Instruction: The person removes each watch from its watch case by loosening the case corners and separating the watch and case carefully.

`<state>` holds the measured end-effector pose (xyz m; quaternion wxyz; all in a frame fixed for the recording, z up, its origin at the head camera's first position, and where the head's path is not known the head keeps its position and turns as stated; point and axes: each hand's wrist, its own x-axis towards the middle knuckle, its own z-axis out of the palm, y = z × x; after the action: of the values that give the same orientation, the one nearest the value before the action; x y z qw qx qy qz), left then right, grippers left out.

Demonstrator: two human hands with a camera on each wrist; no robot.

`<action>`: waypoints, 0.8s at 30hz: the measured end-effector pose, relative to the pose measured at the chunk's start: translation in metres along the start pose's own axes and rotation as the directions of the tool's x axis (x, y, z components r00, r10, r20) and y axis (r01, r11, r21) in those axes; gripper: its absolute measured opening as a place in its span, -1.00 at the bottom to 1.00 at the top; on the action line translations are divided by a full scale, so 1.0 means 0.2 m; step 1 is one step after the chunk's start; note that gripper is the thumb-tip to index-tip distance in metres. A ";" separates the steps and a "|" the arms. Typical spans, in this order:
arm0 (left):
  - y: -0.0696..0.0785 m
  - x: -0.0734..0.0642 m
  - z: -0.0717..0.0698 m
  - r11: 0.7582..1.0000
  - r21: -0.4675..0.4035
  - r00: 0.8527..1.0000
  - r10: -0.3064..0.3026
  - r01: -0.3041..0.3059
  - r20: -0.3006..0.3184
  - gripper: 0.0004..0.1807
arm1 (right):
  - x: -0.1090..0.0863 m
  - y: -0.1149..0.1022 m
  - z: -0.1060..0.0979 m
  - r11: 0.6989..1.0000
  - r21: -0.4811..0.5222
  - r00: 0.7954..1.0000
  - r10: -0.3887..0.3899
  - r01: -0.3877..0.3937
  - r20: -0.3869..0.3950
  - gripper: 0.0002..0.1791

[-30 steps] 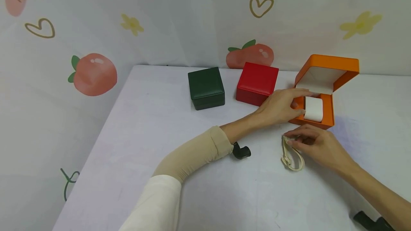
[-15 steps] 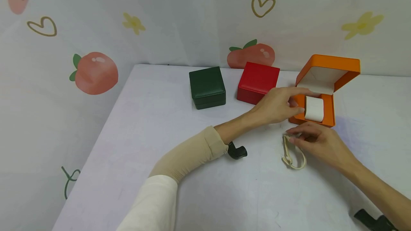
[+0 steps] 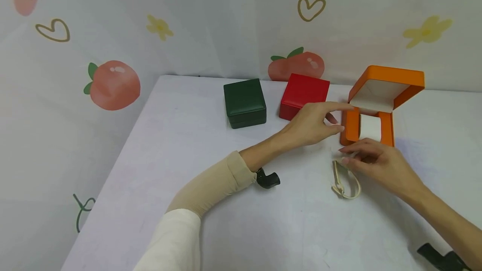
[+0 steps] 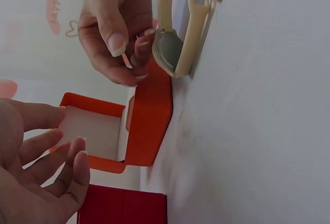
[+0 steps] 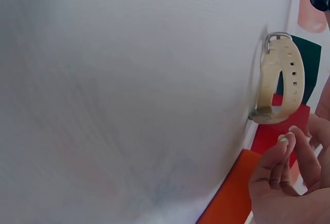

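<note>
A wristwatch with a cream strap [image 3: 345, 183] stands on the white table, its strap buckled into a loop. The left wrist view shows its greyish dial [image 4: 169, 51]; the buckle shows in the right wrist view. My right hand [image 3: 380, 166] hovers just beyond the watch, fingers loosely bent, with a small gap to it. An orange watch box [image 3: 351, 126] stands with its lid raised and a white cushion [image 3: 370, 127] inside. Beside its left side, my left hand [image 3: 312, 124] is held with fingers spread and nothing in them.
A closed red box [image 3: 306, 91] stands left of the orange one, partly behind my left hand. Further left is a closed dark green box [image 3: 245, 103]. A printed white backdrop [image 3: 214, 24] rises behind the table [image 3: 169, 145].
My left hand has drawn back leftward from the orange box. My right fingers, at the watch strap before, have moved slightly away from it toward the box. The watch stays nearly in place.
</note>
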<state>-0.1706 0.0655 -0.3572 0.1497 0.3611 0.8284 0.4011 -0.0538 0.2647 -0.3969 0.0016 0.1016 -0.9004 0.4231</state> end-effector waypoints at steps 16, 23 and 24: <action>-0.07 -0.14 -0.09 0.998 -0.002 0.993 0.067 -0.068 -0.094 -0.42 | 0.05 -0.07 -0.10 0.999 -0.037 0.999 0.018 -0.020 -0.051 -0.69; -0.10 -0.20 -0.13 0.996 -0.033 0.988 0.078 -0.083 -0.131 -0.43 | 0.09 -0.09 -0.14 0.999 -0.028 0.996 0.015 -0.017 -0.083 -0.73; -0.10 -0.21 -0.14 0.996 -0.031 0.986 0.084 -0.089 -0.141 -0.44 | 0.09 -0.10 -0.14 0.999 -0.033 0.996 0.013 -0.016 -0.086 -0.73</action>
<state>-0.1670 0.0116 -0.3573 0.0807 0.3649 0.8128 0.4469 -0.0705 0.2713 -0.3622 0.0388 0.0769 -0.9073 0.4116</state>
